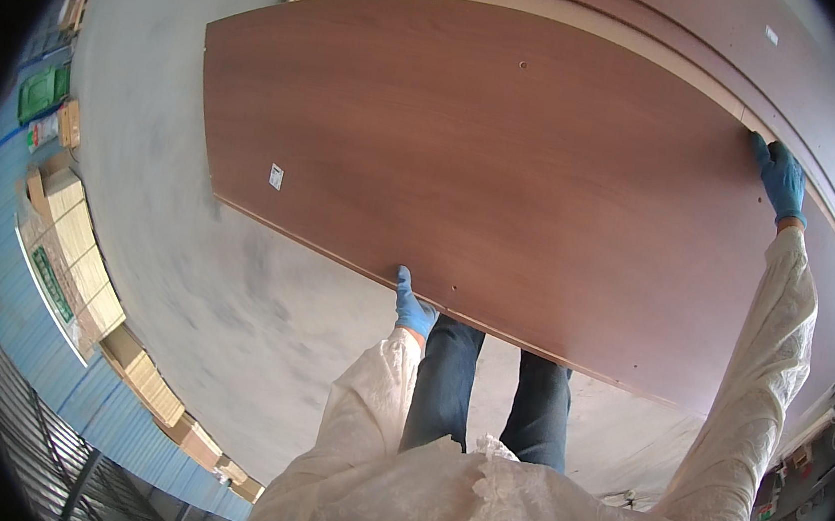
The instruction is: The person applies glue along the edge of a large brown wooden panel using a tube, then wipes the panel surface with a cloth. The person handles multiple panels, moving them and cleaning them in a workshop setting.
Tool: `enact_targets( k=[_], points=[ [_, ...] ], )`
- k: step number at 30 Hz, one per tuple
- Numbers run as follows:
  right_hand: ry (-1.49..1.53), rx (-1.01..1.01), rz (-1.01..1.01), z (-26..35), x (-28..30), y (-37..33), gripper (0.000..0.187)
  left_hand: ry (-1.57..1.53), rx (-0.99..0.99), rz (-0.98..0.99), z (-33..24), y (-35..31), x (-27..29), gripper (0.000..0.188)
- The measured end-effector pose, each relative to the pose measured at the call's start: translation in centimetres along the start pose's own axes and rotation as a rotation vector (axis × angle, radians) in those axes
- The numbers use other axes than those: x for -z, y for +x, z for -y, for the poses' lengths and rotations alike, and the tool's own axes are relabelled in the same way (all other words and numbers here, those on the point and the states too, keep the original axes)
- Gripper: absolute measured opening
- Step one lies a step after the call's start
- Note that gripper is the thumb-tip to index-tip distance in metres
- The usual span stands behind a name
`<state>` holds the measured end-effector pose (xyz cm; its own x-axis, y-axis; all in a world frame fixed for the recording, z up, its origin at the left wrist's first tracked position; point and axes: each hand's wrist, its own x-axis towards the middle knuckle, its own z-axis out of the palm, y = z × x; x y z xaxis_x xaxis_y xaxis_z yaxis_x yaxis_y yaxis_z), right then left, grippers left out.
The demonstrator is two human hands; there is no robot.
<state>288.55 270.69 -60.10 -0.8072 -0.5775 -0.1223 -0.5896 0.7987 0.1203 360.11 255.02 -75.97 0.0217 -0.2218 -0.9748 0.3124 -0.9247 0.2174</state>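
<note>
A large reddish-brown wooden panel (466, 175) with a few small drilled holes stretches across the view in front of my legs. My left hand (413, 308), in a blue glove, grips its near edge, thumb on the face and fingers hidden beneath. At the far right edge, my right hand (779, 180), also gloved in blue, has its fingers hooked over the edge. A small white label (276, 178) is stuck on the panel's left part. Just beyond the far edge lie more brown panels (816, 88), stacked with pale edges showing.
Grey floor (155, 64) surrounds the panels. Along the left run cardboard boxes and pale stacked boards (88, 239), with a green crate (44, 92) farther off by a blue wall. Shelving or clutter (815, 465) stands at the lower right.
</note>
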Motion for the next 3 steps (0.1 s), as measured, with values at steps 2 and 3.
enact_targets(
  k=[2, 3],
  points=[
    [0.011, -0.040, 0.118, 0.17, 0.47, -0.03, 0.063, 0.028, -0.044, -0.001, -0.68, -0.29, -0.86, 0.081],
    [0.043, -0.103, 0.193, 0.37, 0.69, -0.09, 0.064, 0.049, -0.057, -0.050, -0.69, -0.47, -1.05, 0.082]
  ],
)
